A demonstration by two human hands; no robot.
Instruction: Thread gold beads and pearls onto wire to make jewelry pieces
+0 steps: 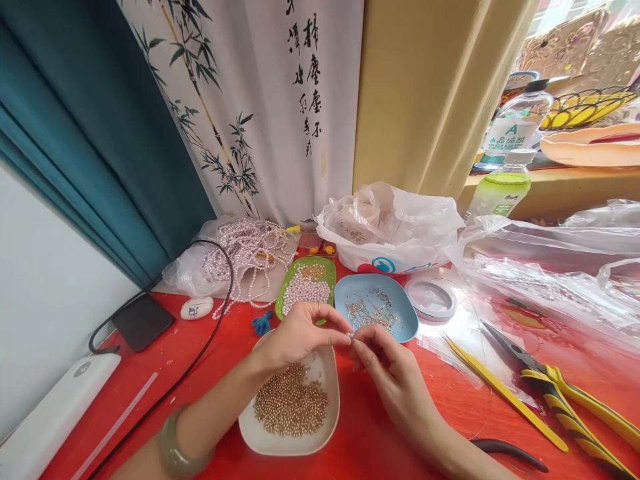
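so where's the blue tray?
Head view, just right of centre: the blue tray sits on the table beyond the right hand, between the green tray and the round container.

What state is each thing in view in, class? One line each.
Left hand: pinching a tiny piece
Right hand: pinching it too
White tray: uncovered, holding gold beads
Green tray: uncovered, holding pink beads
Blue tray: uncovered, holding metallic bits
Phone: lying flat
Tweezers: lying down
Pliers: lying down
Bottles: both capped

You are seeing a red tabletop [373, 427], golden beads [293, 405], a white tray [333, 400], a green tray [285, 280], a blue tray [406, 307], yellow-and-black pliers [537, 377] and a bamboo-patterned white curtain [280, 113].
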